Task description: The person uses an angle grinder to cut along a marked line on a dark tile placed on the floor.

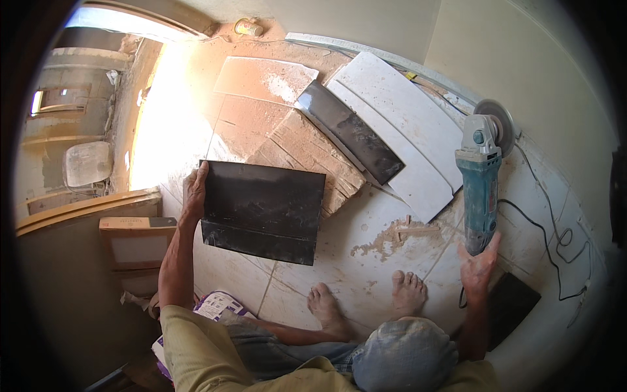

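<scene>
My left hand grips the left edge of a large dark tile, raised over the floor at centre-left. My right hand holds a teal-and-silver angle grinder by its rear end, its disc uppermost. Behind the held tile lies a dusty, scored wooden-looking block. A narrow dark tile strip rests at an angle beside it, over white boards or tiles.
A bright doorway is at the left, with boxes below. A cable runs along the right floor. A dark tile lies by my right forearm. Bare feet stand on pale floor tiles; a small tub sits by the wall.
</scene>
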Available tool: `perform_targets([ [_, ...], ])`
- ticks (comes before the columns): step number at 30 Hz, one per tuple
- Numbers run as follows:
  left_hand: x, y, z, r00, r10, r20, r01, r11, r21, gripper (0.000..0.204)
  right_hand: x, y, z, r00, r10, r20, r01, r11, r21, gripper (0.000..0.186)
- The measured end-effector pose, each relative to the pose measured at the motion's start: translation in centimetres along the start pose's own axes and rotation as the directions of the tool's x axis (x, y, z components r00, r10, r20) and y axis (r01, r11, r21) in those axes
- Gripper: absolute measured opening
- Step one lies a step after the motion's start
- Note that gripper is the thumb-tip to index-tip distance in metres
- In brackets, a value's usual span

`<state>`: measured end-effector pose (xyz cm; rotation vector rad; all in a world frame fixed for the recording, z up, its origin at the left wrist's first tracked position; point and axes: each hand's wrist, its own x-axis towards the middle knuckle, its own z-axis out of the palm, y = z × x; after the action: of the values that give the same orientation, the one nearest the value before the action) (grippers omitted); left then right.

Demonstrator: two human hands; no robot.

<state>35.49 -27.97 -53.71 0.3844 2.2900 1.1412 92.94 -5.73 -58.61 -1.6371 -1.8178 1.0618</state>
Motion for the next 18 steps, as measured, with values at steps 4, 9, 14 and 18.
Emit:
perform_targets([
  [4, -3.4, -4.6, -3.8, 0.994, -0.106, -0.002, 0.105, 0.989, -0.106, 0.045, -0.4, -0.4, 0.1, 0.999, -0.019, -0.049, 0.015, 0.996, -0.083, 0.066],
  [9, -7.2, -9.5, -6.0, 1.0, -0.026, -0.015, 0.026, 1.0, 0.015, 0.047, -0.5, -3.6, 0.5, 0.994, -0.089, -0.055, 0.083, 0.99, -0.116, 0.062],
  [14, -7.7, -15.9, -8.5, 0.995, -0.099, -0.029, 0.095, 0.989, -0.111, 0.052, -0.5, -5.7, 1.6, 0.989, -0.117, -0.093, 0.105, 0.986, -0.129, 0.059],
  [18, -8.4, -14.0, -6.3, 1.0, -0.026, -0.004, 0.026, 0.997, -0.074, 0.054, -0.5, -5.9, 1.8, 0.986, -0.12, -0.118, 0.106, 0.987, -0.121, 0.061],
])
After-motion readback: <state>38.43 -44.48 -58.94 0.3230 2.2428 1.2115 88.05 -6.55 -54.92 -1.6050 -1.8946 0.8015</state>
